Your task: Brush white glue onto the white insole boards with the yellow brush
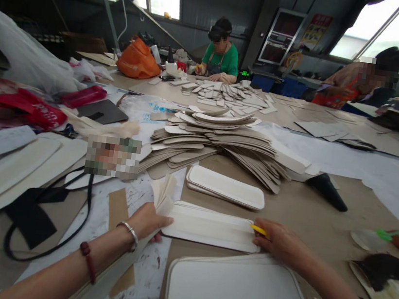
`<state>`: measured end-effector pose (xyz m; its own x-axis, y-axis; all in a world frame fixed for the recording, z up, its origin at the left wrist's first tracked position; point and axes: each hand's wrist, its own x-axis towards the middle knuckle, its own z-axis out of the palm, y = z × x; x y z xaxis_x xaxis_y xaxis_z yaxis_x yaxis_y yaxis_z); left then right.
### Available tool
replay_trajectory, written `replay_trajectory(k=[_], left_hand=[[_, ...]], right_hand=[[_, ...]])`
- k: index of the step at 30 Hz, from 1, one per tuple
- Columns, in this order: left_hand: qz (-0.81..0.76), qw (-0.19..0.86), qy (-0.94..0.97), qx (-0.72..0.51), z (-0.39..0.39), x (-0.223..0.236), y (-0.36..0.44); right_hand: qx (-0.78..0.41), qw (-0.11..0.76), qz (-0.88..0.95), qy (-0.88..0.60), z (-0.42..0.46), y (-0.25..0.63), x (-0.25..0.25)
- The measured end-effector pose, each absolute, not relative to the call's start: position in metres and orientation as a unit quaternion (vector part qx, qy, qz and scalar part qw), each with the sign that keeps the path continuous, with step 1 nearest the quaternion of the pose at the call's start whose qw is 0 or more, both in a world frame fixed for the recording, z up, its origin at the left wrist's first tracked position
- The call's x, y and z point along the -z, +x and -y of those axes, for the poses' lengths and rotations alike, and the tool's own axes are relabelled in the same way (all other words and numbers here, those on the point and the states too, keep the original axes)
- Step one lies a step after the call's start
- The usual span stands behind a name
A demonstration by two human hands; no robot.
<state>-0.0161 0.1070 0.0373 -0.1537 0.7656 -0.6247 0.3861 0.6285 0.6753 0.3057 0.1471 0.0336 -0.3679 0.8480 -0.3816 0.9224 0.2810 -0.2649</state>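
Observation:
A flat white insole-shaped board (pixel 211 227) lies in front of me on the brown table (pixel 298 206). My left hand (pixel 149 221) presses its left end, fingers closed against the edge, next to a few upright white sheets (pixel 164 194). My right hand (pixel 279 241) is closed on a yellow pencil (pixel 258 230) whose tip touches the board's right end. A larger white board stack (pixel 235 291) sits nearest me. Another white board (pixel 226 186) lies just beyond.
A big heap of beige cut pieces (pixel 218 144) fills the table's middle. Black wedge (pixel 326 190) at right, black strap and bags (pixel 47 217) at left. Two people work at the far side, one in green (pixel 221 56), one in orange (pixel 351 83).

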Motion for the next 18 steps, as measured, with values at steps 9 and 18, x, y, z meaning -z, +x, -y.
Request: replay_trajectory(k=[9, 18], left_hand=[[-0.729, 0.541, 0.369, -0.199, -0.107, -0.036, -0.018], [-0.727, 0.544, 0.367, -0.203, -0.110, -0.039, -0.017]], right_hand=[[0.226, 0.086, -0.789, 0.566, -0.151, 0.311, -0.024], [0.217, 0.095, -0.793, 0.562, -0.152, 0.314, -0.022]])
